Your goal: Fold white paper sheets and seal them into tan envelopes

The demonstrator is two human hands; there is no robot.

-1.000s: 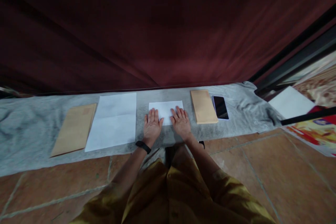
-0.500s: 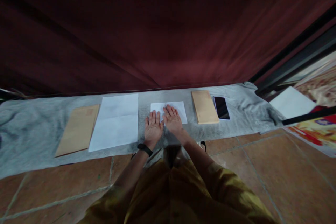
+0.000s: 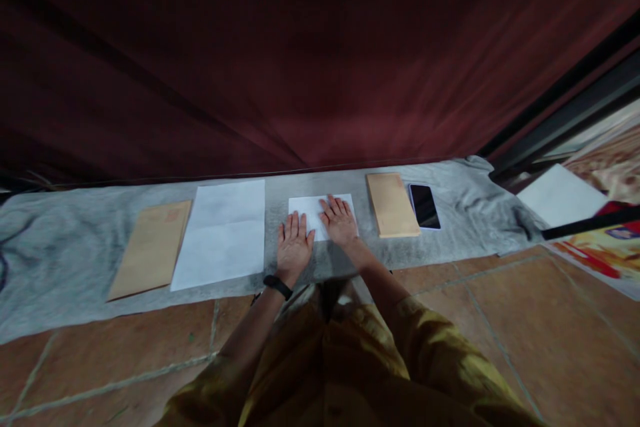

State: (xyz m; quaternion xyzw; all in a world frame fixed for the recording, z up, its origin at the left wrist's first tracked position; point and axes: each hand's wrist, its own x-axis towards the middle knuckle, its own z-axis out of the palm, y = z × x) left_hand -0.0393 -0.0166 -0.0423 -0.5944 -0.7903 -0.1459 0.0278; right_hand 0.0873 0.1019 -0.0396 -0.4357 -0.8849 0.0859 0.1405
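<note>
A small white sheet of paper, which looks folded, lies on the grey cloth in front of me. My left hand rests flat over its lower left corner, fingers stretched out and a black band on the wrist. On the right part of the same paper my right hand lies flat with its fingers spread. Left of my hands is a larger white sheet with a faint crease across it. Both palms face down, and neither hand grips anything.
A brown envelope lies at the left, partly beside the large sheet. To the right are more brown envelopes and a phone. The grey cloth covers a narrow table before a dark red curtain. A black bar stands at right.
My right hand has slid to the right across the small paper, widening the gap between my hands. The left hand stays at the paper's lower left.
</note>
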